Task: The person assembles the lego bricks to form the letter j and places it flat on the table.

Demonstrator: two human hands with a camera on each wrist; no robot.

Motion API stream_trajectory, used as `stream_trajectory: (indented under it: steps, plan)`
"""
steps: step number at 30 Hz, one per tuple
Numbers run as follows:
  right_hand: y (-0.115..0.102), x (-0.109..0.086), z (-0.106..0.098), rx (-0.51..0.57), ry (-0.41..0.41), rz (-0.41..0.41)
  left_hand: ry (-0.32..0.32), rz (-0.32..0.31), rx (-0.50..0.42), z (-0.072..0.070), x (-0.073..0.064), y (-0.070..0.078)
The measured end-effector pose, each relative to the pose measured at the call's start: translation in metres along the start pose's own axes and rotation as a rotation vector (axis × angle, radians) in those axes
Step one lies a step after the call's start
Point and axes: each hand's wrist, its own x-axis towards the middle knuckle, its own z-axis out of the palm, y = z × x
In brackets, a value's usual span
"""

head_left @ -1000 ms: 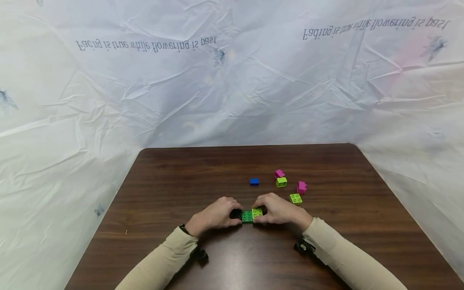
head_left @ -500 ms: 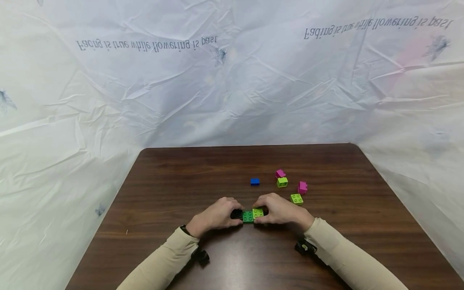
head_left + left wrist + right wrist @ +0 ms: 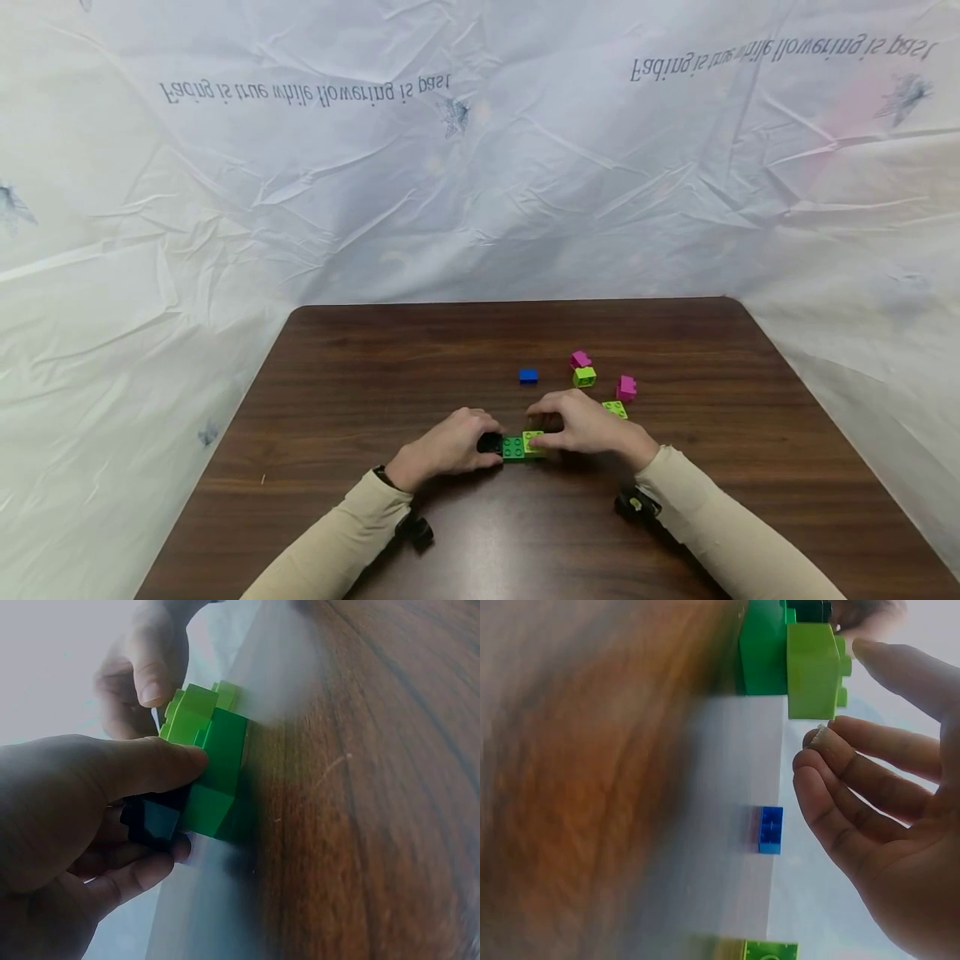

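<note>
A green building brick [image 3: 513, 447] lies near the middle of the table, with a black brick [image 3: 154, 821] on its left end and a lime brick [image 3: 812, 671] on its right end, both raised above it. My left hand [image 3: 450, 442] pinches the black brick, the thumb reaching over to the green one's side. Just off the lime brick, my right hand [image 3: 581, 423] hovers with its thumb and fingers spread apart, holding nothing. In the right wrist view, the thumb tip and fingertips are near the lime brick's studded side.
Beyond the hands on the brown table [image 3: 375, 358] lie a blue brick [image 3: 528, 377], a pink brick [image 3: 581, 359] beside a lime brick [image 3: 584, 377], and another pink brick [image 3: 626, 388]. A further lime brick [image 3: 615, 409] sits partly behind the right hand.
My right hand has let go of the lime brick and risen slightly up and to the right, its fingers parting. The left hand and the joined bricks stay put.
</note>
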Motion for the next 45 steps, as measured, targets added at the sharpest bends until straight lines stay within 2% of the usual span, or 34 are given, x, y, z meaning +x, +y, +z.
stream_trajectory:
  steps: [14,20,28,37,45]
  plan:
    - [0.012,-0.006,-0.017,0.027,0.084,0.039,-0.014,-0.021,0.008,0.0,0.0,0.001]
    - [0.017,-0.008,-0.025,-0.007,0.14,0.044,-0.005,-0.016,0.005,0.002,0.0,0.0]
    - [0.021,-0.013,-0.035,0.04,0.17,0.103,0.005,-0.007,0.021,0.002,-0.001,0.0]
    - [0.034,-0.018,-0.044,0.035,0.251,0.112,0.004,-0.009,0.014,0.003,-0.001,0.0]
    - [0.044,-0.024,-0.049,0.015,0.26,0.169,0.003,-0.012,0.015,0.003,0.001,-0.003]
